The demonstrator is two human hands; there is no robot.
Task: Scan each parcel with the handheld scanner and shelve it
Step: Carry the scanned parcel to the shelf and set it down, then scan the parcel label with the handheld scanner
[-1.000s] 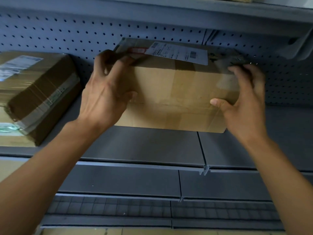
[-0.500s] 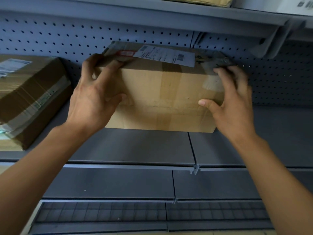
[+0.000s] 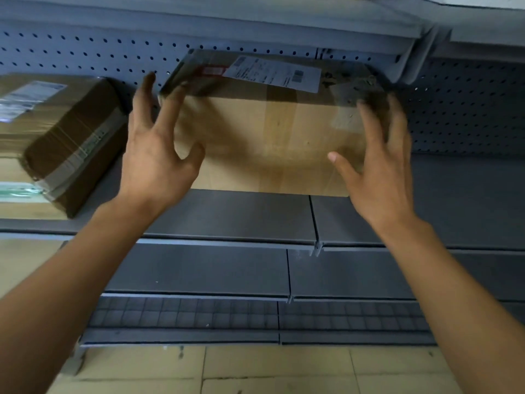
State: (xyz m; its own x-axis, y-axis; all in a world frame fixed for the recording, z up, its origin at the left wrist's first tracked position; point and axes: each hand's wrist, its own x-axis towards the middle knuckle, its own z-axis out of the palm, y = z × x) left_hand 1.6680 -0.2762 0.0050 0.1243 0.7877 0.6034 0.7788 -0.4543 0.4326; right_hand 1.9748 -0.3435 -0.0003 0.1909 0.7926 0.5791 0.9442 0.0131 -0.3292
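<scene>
Grey shelf bears the parcel against pegboard; left hand and right hand spread, gripping nothing.

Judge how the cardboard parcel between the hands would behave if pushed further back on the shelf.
The cardboard parcel looks stiff and flat-sided, so it would probably slide rather than roll. Standing on a broad face on the smooth shelf, tipping seems unlikely. Its weight cannot be told.

A brown cardboard parcel is standing on the grey shelf against the pegboard back, wearing a white shipping label on top. At nine o'clock, a taped parcel is lying angled.
</scene>
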